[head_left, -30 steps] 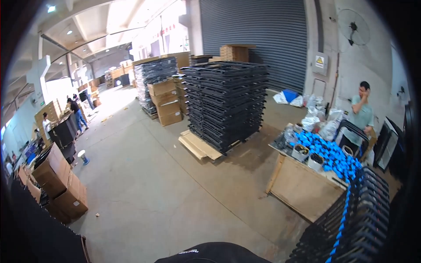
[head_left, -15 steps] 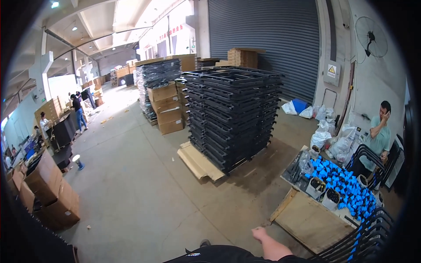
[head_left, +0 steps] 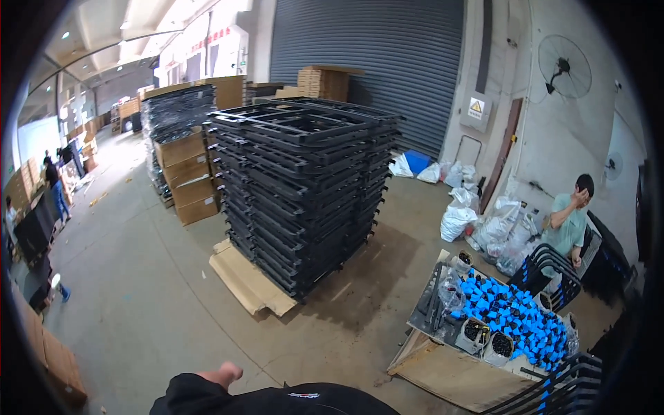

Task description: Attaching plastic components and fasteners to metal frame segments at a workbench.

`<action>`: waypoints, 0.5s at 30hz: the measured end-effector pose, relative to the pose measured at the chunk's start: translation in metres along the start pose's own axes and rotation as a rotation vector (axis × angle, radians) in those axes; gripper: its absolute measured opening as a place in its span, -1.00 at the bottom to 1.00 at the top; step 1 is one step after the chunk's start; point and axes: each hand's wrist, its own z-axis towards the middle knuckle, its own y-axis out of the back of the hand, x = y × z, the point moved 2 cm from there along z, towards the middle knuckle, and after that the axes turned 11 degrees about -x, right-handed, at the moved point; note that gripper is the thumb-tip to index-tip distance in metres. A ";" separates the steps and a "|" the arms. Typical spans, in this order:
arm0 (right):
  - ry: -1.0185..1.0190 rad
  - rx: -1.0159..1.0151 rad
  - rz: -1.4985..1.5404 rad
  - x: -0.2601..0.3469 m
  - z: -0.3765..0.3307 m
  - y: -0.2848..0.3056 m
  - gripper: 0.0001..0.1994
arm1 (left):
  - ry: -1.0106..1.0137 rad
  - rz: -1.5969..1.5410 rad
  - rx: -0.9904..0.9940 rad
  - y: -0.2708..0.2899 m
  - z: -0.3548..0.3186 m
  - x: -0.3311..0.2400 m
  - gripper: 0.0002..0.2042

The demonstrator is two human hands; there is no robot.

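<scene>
My left hand (head_left: 227, 374) swings out in front of my body at the lower edge, below a black sleeve. Its fingers are curled in, and nothing shows in them. No part of my right hand is in the picture. The nearest large thing ahead is a tall stack of black metal frames (head_left: 304, 187); my hand is well apart from it. Flat brown cardboard (head_left: 252, 280) lies under the stack's near edge.
At right stands a worktable (head_left: 449, 373) with many blue-and-black pieces (head_left: 508, 311), small bins (head_left: 499, 346) and curved black tubes (head_left: 567, 380). Behind it a person (head_left: 570, 221) holds a hand to the head. White sacks (head_left: 498, 225), boxes (head_left: 190, 183) and wrapped stacks (head_left: 176, 114) stand farther back.
My right hand has left the picture, and my left hand has come into it at the lower edge. The view has turned right, so the stack and worktable sit farther left.
</scene>
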 end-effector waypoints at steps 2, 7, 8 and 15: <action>-0.036 -0.063 0.052 0.010 0.037 0.005 -0.66 | -0.091 -0.133 -0.149 0.050 0.057 -0.068 -0.70; -0.084 -0.192 0.181 0.027 0.165 0.019 -0.68 | 0.033 -1.273 0.186 0.113 0.125 -0.260 -0.82; -0.135 -0.247 0.203 0.017 0.179 0.020 -0.69 | 0.009 -1.324 0.091 0.147 0.094 -0.327 -0.82; 0.083 -0.084 0.587 0.291 0.374 0.082 -0.88 | -0.643 -0.886 -0.704 0.441 0.062 -0.441 -0.90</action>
